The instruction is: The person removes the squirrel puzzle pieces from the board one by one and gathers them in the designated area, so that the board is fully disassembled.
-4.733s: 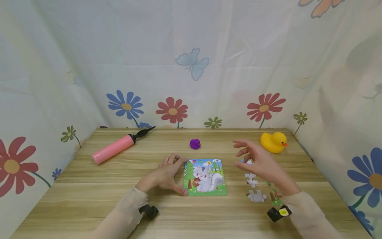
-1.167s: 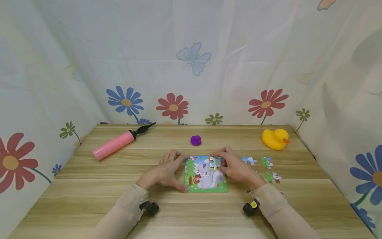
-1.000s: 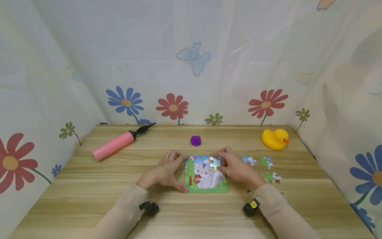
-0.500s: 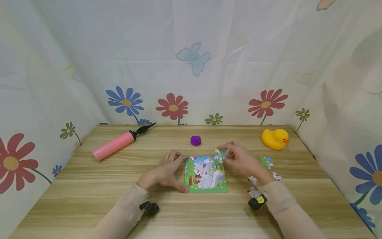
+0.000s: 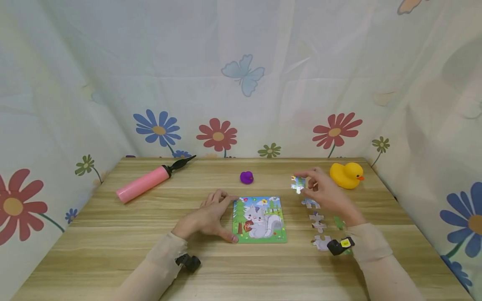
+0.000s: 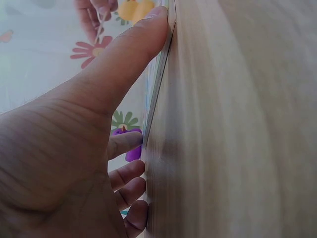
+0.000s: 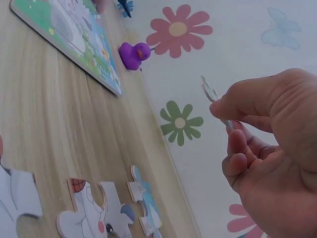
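Note:
My right hand (image 5: 328,193) pinches a jigsaw piece (image 5: 298,184) between thumb and fingers, raised to the right of the squirrel picture board (image 5: 260,239). Seen edge-on in the right wrist view, the piece (image 7: 210,91) is clear of the table. My left hand (image 5: 208,218) lies spread along the board's left side, thumb at the near corner and index finger at the far corner. In the left wrist view the thumb (image 6: 126,62) reaches along the board's thin edge (image 6: 159,79). Loose pieces lie below my right hand, among them a blue one (image 5: 311,203) and grey-white ones (image 5: 318,223).
A small purple duck (image 5: 246,177) stands behind the board, and a larger yellow duck (image 5: 346,175) sits at the back right. To the left lies a pink hand pump (image 5: 144,183). More pieces, some green (image 5: 339,223), are partly hidden under my right forearm. Flowered curtains enclose the table.
My right hand has lifted the piece from the board's upper right corner and carried it right, over the loose pieces. The left hand stays on the board's edge.

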Available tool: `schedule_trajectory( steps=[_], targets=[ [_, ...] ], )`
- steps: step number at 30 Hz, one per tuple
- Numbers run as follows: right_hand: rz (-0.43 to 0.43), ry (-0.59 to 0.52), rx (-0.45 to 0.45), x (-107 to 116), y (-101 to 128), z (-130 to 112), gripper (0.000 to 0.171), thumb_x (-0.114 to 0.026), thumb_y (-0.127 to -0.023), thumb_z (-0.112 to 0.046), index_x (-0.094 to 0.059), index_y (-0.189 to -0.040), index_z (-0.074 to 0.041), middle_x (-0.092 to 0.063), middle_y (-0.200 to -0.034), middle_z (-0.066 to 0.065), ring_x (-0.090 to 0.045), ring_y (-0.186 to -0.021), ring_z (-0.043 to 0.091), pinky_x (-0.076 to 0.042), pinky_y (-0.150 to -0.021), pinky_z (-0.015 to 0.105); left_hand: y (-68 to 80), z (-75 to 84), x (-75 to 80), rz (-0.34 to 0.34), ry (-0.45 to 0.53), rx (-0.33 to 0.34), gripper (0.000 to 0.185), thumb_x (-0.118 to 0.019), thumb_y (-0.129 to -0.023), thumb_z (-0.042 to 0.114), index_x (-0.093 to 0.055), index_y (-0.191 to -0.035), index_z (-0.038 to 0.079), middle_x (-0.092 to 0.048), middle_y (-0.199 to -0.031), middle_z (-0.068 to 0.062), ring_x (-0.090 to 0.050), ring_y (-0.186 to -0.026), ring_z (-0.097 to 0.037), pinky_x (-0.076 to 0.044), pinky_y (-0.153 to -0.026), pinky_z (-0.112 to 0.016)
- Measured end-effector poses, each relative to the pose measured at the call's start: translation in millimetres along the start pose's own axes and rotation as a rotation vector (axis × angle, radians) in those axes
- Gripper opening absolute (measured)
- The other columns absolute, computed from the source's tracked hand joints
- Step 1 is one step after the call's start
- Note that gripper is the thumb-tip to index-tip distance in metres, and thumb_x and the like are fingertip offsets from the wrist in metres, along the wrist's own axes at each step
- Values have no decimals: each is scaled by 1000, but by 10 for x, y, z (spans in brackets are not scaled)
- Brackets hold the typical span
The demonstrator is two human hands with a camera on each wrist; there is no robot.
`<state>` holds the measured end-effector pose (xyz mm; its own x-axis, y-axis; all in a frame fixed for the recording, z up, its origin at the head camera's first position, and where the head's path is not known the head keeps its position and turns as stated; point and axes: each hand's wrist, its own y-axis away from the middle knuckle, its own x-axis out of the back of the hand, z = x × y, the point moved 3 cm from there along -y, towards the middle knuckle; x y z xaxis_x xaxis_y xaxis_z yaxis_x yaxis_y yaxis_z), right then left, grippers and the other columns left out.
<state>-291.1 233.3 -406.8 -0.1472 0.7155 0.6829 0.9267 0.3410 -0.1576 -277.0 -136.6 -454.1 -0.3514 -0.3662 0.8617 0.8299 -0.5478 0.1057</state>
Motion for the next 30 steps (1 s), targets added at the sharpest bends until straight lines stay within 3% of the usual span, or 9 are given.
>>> schedule_trajectory(
  steps=[8,14,20,30],
  targets=[
    [-30,20,-17,-25,-4,84,47,-78,-102,-3,-71,-147,-11,-57,-122,14,-54,-101,28,-53,-77,29,12,2,0,-2,-4,3,126,-102,-73,61,-38,-173,19,-33,-165,-16,-35,-144,-37,-36,-121,-63],
    [-87,33,11,-108,-37,185,45,-79,-100,-1,-72,-144,-6,-66,-131,17,-57,-100,29,-55,-75,29,18,4,-1,1,-14,-1,125,-102,-73,61,-38,-172,20,-33,-165,-16,-34,-145,-37,-35,-122,-64],
    [-146,23,-5,-190,-39,270,43,-80,-100,-5,-73,-143,-7,-65,-133,16,-57,-102,28,-54,-78,31,21,9,1,1,-14,3,125,-102,-73,61,-38,-172,19,-32,-167,-17,-34,-147,-39,-35,-123,-65],
    [-165,81,-19,-251,-23,298,44,-82,-101,-7,-74,-143,-11,-62,-129,14,-55,-99,26,-51,-80,31,26,24,12,0,-14,4,125,-102,-73,61,-38,-172,20,-33,-166,-17,-33,-147,-39,-34,-123,-64]
  ],
)
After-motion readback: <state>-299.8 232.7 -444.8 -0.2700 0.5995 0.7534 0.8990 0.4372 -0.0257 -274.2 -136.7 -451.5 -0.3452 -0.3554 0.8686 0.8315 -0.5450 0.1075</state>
